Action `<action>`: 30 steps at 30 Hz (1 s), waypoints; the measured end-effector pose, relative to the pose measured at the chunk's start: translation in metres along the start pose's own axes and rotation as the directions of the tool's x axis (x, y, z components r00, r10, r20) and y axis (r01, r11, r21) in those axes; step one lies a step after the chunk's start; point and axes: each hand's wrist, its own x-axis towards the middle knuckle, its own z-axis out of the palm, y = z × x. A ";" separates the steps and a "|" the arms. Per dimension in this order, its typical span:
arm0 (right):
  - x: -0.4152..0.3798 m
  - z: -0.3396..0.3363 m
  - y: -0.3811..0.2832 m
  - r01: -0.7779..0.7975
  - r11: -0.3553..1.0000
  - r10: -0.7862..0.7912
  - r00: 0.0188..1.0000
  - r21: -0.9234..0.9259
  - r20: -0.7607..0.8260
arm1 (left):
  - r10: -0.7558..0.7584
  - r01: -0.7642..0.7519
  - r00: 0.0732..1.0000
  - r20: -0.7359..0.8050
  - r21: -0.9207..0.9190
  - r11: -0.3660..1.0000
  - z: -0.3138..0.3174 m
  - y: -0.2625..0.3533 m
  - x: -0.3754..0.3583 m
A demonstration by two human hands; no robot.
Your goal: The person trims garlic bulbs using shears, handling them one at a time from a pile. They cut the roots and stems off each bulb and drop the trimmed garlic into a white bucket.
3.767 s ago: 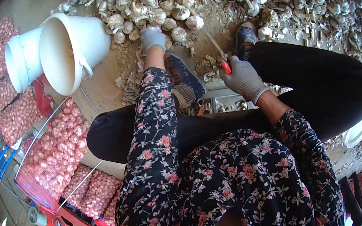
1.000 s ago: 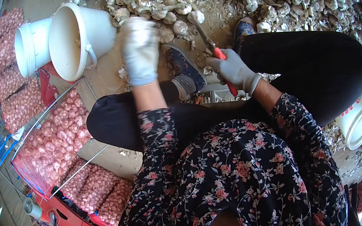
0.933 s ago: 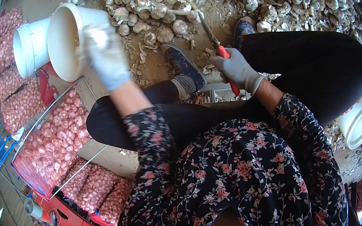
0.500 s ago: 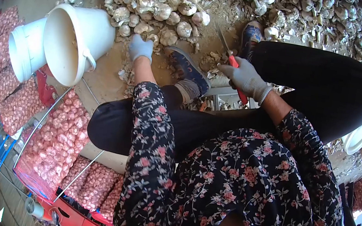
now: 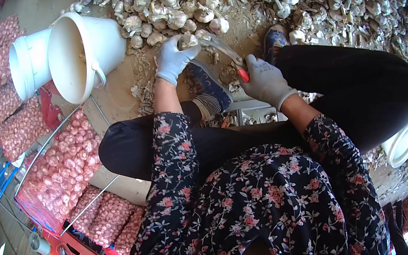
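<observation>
My left hand (image 5: 173,60), in a pale glove, is closed round a garlic bulb (image 5: 188,42) in front of the heap of garlic (image 5: 164,3). A little to the right, my right hand (image 5: 265,81), gloved too, grips a knife by its red handle (image 5: 243,75). A pale, motion-smeared streak runs from the knife leftward to the bulb; blade and garlic stalk blend there. Most of the handle is hidden inside the fist. Below the hands, my left shoe (image 5: 209,83) rests on the dusty floor.
Two white buckets, the larger one (image 5: 105,44) tipped and the smaller one (image 5: 29,64) beside it, are at the left. Mesh sacks of garlic (image 5: 64,159) stand lower left. Another white bucket (image 5: 403,144) is at the right. Loose garlic (image 5: 377,27) spreads across the far right.
My left hand has come away from the heap's edge, rightward, with a garlic bulb in it. My right hand has turned the knife so that it points left toward the bulb.
</observation>
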 end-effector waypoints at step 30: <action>-0.017 -0.012 -0.004 0.065 0.955 -0.121 0.976 -0.290 -0.182 | 0.277 -0.091 0.959 0.065 -0.851 0.517 0.019 0.044 -0.048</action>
